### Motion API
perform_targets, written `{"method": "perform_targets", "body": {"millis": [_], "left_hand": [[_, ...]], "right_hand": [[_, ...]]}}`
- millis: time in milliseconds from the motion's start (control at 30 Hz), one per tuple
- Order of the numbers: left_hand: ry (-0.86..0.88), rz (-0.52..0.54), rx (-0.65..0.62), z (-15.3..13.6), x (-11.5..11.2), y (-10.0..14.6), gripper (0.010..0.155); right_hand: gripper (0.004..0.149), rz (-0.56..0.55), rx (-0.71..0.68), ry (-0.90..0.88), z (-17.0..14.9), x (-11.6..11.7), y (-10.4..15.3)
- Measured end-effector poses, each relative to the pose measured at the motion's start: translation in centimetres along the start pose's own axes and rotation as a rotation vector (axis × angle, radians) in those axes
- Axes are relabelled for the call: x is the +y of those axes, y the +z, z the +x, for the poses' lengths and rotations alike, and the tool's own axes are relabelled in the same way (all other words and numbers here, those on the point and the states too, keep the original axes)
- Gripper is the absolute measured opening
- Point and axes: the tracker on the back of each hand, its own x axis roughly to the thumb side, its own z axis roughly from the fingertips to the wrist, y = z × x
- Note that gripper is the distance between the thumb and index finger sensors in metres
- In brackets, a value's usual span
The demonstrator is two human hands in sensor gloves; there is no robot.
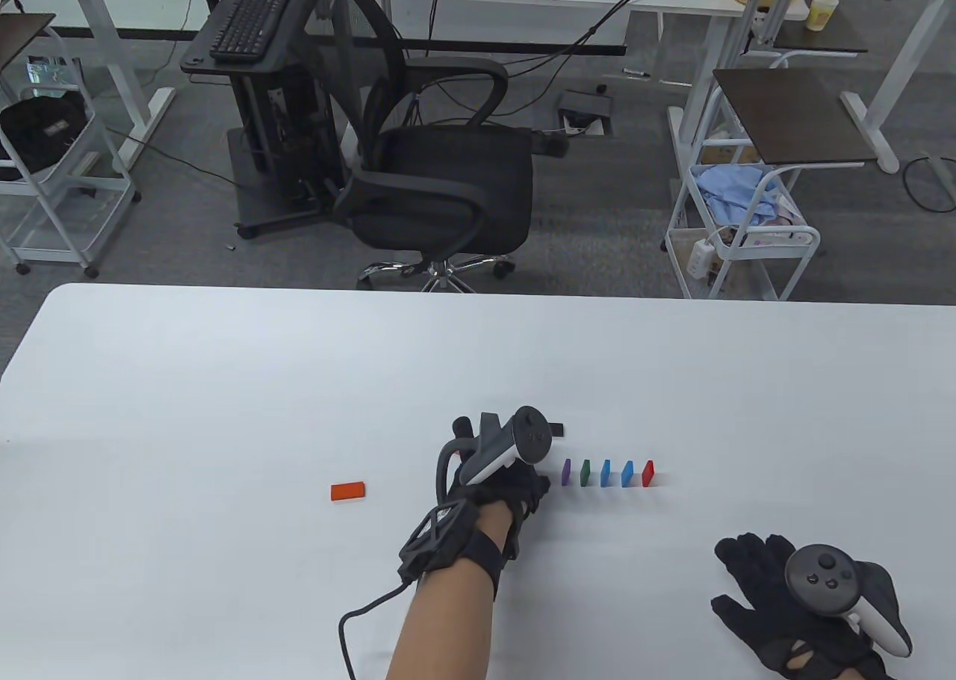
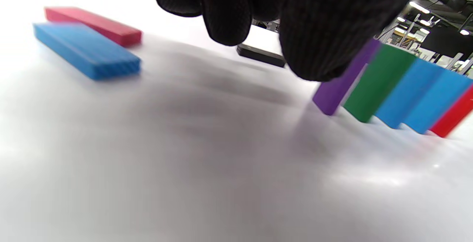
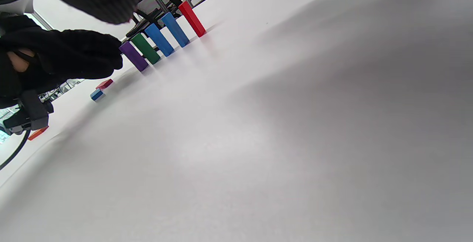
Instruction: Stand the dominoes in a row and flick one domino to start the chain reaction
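White worktop (image 1: 224, 381), office chair (image 1: 441, 187) and carts behind it. Landmark is the purple domino (image 1: 566, 472): it heads a standing row, with green (image 1: 585, 472), two blues (image 1: 606, 473) (image 1: 627, 474) and red (image 1: 647, 472) lined up beyond it on the side away from my left hand (image 1: 497, 478). Spares lie flat: a blue one (image 2: 87, 51) and a red one (image 2: 94, 26) on the left-hand side of purple, a black one (image 2: 260, 55) behind it, an orange one (image 1: 348, 491) well off past my left hand.

Left grip sits just beside purple, fingertips (image 2: 314, 50) right at its top; fingers curled, holding nothing that I can see. Contact or hairline gap: can't tell. Right hand (image 1: 792, 605) rests flat on the worktop, fingers spread, well clear of the row, nearer me.

My read: row is ready, flick comes next. Strike purple high on its face, straight along the row line. Short finger snap, wrist stays planted. An off-axis hit would likely twist purple past green.
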Motion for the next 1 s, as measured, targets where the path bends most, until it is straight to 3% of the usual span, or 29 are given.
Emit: {"method": "perform_targets", "body": {"millis": [400, 700, 1000], "left_hand": [[-0.076, 0.041, 0.032, 0.1, 2.4, -2.7, 0.069], [-0.070, 0.004, 0.015, 2.0, 1.7, -5.6, 0.066], [-0.100, -0.026, 0.016, 2.1, 0.2, -7.1, 0.066]], "right_hand": [[0.070, 0.001, 0.007, -0.002, -0.1, -0.1, 0.0], [0.069, 0.007, 0.004, 0.000, 0.2, 0.2, 0.1], [0.069, 0.004, 0.007, -0.007, 0.2, 0.2, 0.2]]}}
